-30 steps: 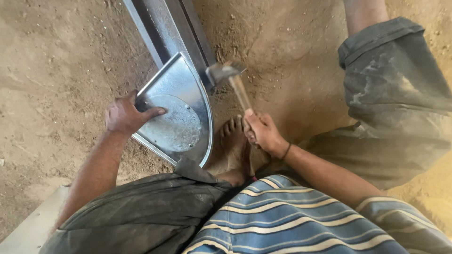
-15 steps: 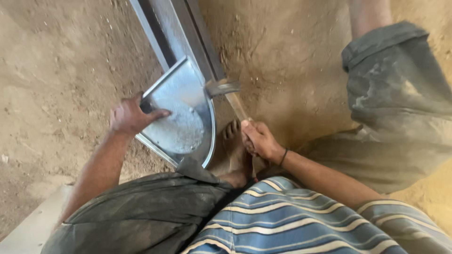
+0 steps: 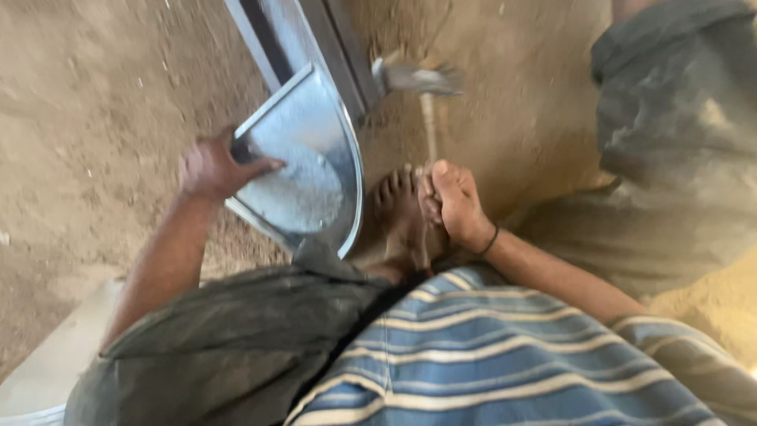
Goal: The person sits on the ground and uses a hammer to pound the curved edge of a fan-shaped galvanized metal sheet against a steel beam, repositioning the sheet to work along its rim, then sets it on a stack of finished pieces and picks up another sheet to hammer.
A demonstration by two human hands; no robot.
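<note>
My left hand (image 3: 211,167) grips the left edge of a curved shiny metal sheet piece (image 3: 303,162) that stands on the sandy ground. My right hand (image 3: 451,199) is closed around the wooden handle of a hammer (image 3: 418,83). The hammer's metal head is blurred and sits to the right of a long grey metal bar (image 3: 315,39), a little apart from the sheet's rim. My bare foot (image 3: 398,213) rests on the ground between the sheet and my right hand.
The long metal bar runs from the sheet up to the top edge of the view. Sandy dirt ground (image 3: 87,102) lies all around. My bent knees in grey cloth (image 3: 670,134) fill the right and lower part. A pale slab (image 3: 55,363) lies at the lower left.
The hammer head has swung up and to the right, away from the sheet's rim. My left hand has kept its hold on the sheet.
</note>
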